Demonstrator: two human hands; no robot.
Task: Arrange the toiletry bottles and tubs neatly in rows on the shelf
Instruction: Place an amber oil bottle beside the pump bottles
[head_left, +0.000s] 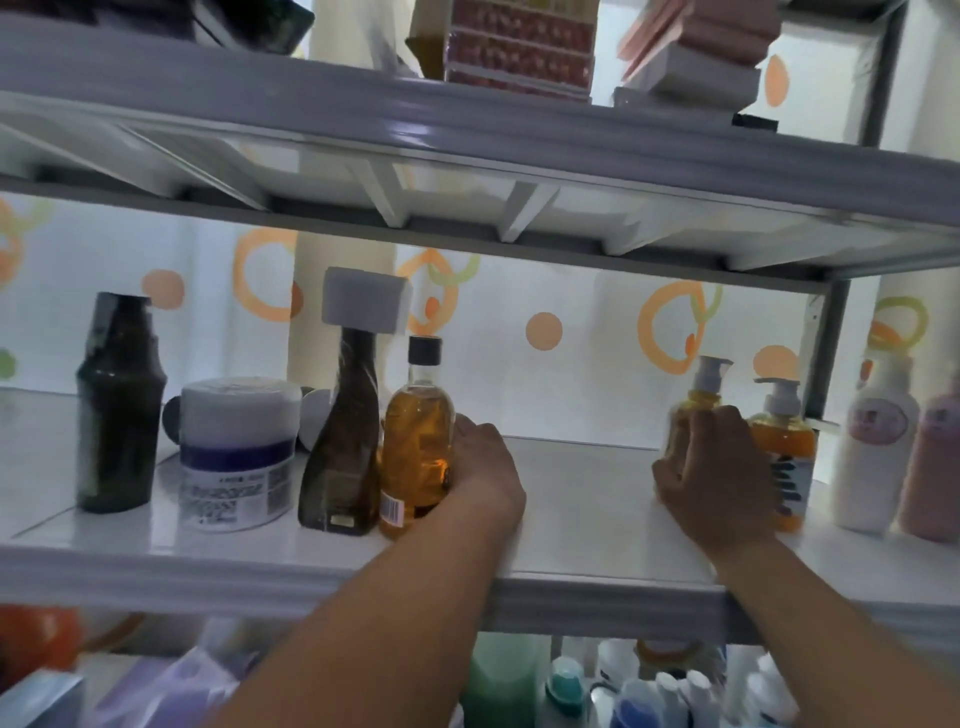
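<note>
Printed text and a barcode on the label of the white tub (236, 457) with its blue band, too blurred to read; a barcode also low on the amber bottle with the black cap (418, 441), and a small pale label near the foot of the dark brown bottle (345, 447); pink marks on the white bottle (872, 447) at the far right, not readable either. All standing upright on the white shelf (582, 525). From left to right in the near row: a dark green bottle (119, 415), the tub, the brown bottle with a grey square cap, then the amber bottle just beside it, touching or almost touching. Left hand (480, 478) wrapped around the right side of that amber bottle, fingers curled behind it, holding it. A wide bare stretch of shelf between the two hands. Right hand (714, 473) closed around a small orange pump bottle (693, 415), blurred, with the fingers over its body. Just to the right of it, a second orange pump bottle (782, 441) with a dark label, partly hidden by the hand. Further right, the white bottle and a pink bottle (932, 467) close together at the edge of the view.
</note>
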